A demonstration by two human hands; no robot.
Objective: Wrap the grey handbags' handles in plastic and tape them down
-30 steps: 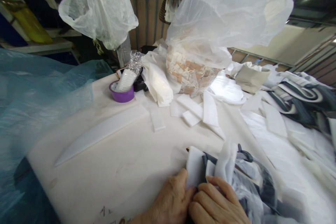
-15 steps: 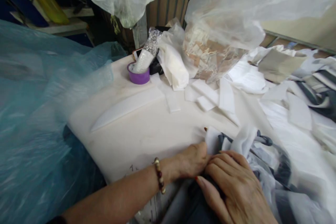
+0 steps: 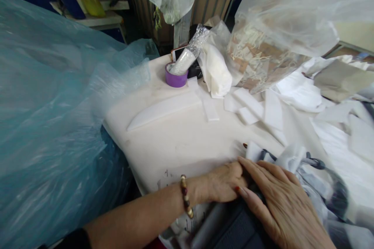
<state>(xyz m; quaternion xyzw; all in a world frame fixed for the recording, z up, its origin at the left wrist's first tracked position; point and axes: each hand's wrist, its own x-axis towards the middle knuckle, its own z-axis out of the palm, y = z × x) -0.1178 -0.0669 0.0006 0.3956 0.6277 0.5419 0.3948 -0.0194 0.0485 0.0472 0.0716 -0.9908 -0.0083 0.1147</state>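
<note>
My left hand (image 3: 229,182), with a beaded bracelet (image 3: 186,196) at its wrist, is closed at the top edge of a dark navy, leather-like item (image 3: 238,227). What its fingers grip is hidden. My right hand (image 3: 282,198) lies over the left fingertips and the item's right side, fingers stretched out, thumb pointing left. Beside it are white padding (image 3: 253,151) and a dark strap (image 3: 336,190) under clear plastic. Printed plastic (image 3: 194,218) shows below my left wrist.
White foam strips (image 3: 249,103) and a long curved foam piece (image 3: 163,111) lie on the pale table (image 3: 175,144). A purple tape roll (image 3: 176,79) stands at the back. Blue plastic sheeting (image 3: 52,105) fills the left; a clear bag of scraps (image 3: 263,54) stands behind.
The view has swung left, so everything sits further right. My right hand's fingers have straightened and flattened over the left hand; more of the dark item shows.
</note>
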